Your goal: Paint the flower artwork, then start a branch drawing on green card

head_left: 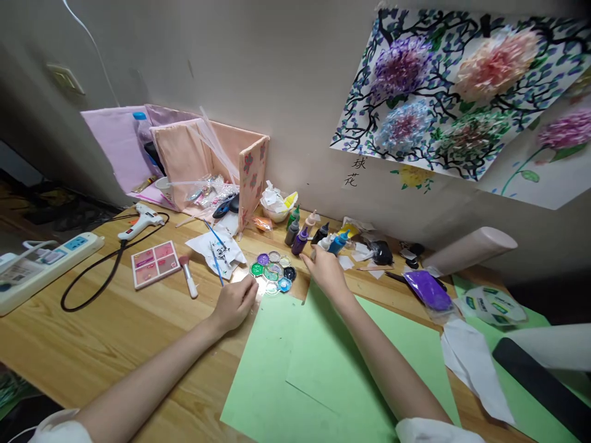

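White sleeves (434,431) are poking in closest, with green sheets (258,369) lying past them on the bench (115,332). Left hand (235,303) is resting with fingers curled at the paint palette (272,272), which is sitting by the sheets' far left corner; can't tell if that grip's pinching it. Right hand (329,271) is reaching the white bottle (325,242) towards the bench's back edge, grip partly closed, can't tell if it's holding.

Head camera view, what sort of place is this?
Probably a craft and painting workspace, judging by the flower-shaped clear plastic paint palette, the coloured plastic squeeze bottles and the white glue gun.
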The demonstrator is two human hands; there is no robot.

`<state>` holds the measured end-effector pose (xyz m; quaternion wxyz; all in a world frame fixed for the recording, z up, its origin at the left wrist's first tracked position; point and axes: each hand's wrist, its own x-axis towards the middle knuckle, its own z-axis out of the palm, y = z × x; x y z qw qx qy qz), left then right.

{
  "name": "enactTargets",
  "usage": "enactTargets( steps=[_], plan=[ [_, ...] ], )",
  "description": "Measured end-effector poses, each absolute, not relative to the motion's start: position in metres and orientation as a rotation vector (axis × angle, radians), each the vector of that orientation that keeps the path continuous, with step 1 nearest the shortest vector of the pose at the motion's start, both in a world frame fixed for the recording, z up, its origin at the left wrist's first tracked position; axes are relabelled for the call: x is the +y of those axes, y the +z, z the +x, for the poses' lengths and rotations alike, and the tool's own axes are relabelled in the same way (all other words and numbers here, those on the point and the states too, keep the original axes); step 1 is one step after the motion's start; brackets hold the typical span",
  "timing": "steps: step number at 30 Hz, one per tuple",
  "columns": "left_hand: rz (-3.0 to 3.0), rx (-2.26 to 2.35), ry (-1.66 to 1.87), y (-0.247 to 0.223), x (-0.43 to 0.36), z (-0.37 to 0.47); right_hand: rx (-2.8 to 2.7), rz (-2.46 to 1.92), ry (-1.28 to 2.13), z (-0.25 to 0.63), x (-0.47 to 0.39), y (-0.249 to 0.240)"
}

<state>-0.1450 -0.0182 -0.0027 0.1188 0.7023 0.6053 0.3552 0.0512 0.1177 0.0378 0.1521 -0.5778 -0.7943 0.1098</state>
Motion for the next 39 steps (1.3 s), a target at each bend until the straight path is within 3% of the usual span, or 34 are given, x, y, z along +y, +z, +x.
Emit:
enactTargets(
  steps=[14,27,39],
  plan=[
    [2.139,1.727,0.823,-0.001,-0.018,-0.143,-1.947,-1.383,0.665,0.031,0.134,0.002],
    [2.117,1.772,0.669,-0.001,-0.015,-0.142,-1.995,-1.206,0.644,0.072,0.092,0.044],
    [2.105,1.796,0.684,0.000,-0.014,-0.141,-2.115,-1.263,0.519,0.057,0.118,0.023]
  ],
)
